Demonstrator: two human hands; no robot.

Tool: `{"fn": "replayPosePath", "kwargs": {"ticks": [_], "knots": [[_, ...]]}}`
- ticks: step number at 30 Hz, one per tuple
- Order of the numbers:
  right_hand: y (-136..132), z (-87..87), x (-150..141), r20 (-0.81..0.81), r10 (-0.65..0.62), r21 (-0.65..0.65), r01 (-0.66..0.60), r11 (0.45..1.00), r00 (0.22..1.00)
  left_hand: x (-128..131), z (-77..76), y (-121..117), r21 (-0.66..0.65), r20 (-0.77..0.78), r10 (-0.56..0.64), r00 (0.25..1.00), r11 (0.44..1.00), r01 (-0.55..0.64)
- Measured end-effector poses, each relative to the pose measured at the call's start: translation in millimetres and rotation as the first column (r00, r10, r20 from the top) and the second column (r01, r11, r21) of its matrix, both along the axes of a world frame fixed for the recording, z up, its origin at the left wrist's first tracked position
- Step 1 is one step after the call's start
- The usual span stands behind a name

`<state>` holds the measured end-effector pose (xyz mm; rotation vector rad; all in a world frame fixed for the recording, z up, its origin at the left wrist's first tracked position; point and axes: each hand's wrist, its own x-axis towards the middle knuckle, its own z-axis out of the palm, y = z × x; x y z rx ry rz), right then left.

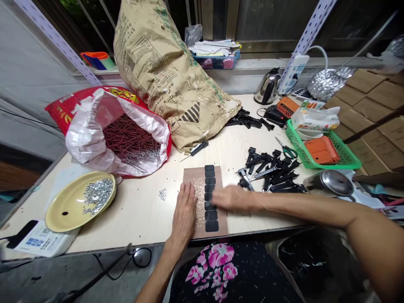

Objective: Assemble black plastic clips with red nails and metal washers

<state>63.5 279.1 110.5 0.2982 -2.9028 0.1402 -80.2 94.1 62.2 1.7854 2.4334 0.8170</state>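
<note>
A thin brown wooden board [199,230] lies near the table's front edge. Down its right half runs a column of several black rounded rectangular pieces [211,226], and pale specks are scattered over the board beside them. My left hand [184,212] rests flat on the board's left edge, fingers stretched forward. My right hand [232,198] is over the middle of the black column, its fingers curled together and blurred; whatever they may hold is hidden. To its right lies a pile of black-handled tools with metal parts [271,170]. A small heap of shiny metal bits [162,194] is left of the board.
At left are a yellow dish [58,210] of small metal parts and an open bag [80,143] of dark red rods. Behind stands a large brown paper sack [164,75]. At right are a green basket [334,162], scissors [287,149], a metal pot [334,183] and cardboard boxes [375,113].
</note>
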Motion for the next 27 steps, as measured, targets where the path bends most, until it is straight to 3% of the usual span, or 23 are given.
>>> {"fn": "replayPosePath", "kwargs": {"ticks": [3,7,10,13,17,19,21,25,27], "knots": [[-4.5,1.8,4.0,-0.009,-0.105,0.003,0.105,0.994,0.994,0.6,0.9,0.2,0.007,0.001,-0.003,1.000,1.000,0.003],[-20.3,2.3,10.9,0.039,-0.041,-0.007,0.041,0.999,0.998,1.2,0.7,0.7,0.001,-0.017,0.002,1.000,1.000,-0.002],[-21.0,5.3,19.1,0.067,-0.152,-0.091,0.158,0.983,0.986,0.7,-0.6,0.3,-0.012,-0.014,0.009,1.000,1.000,-0.009],[-6.7,19.4,37.5,0.127,-0.268,-0.087,0.280,0.956,0.955,-0.1,-2.3,-2.0,-0.007,0.022,0.016,1.000,1.000,-0.016],[19.3,50.6,52.3,0.163,-0.431,0.042,0.431,0.902,0.887,-0.1,-8.6,-4.9,0.008,0.062,0.025,0.998,1.000,-0.025],[29.2,59.8,35.4,0.083,-0.490,0.060,0.487,0.871,0.868,1.5,-11.5,-4.1,0.017,0.058,0.025,0.998,1.000,-0.026],[36.0,58.3,-1.0,0.000,-0.508,0.050,0.507,0.860,0.861,3.8,-10.4,-3.0,0.023,0.054,0.034,0.998,0.999,-0.035],[43.1,29.0,-95.5,-0.036,-0.337,0.126,0.339,0.932,0.941,0.8,10.9,-10.2,0.078,0.064,0.062,0.996,0.995,-0.067],[45.3,11.6,-131.7,-0.013,-0.250,0.170,0.249,0.953,0.968,-9.9,26.3,-21.6,0.142,0.064,0.157,0.985,0.976,-0.165]]}}
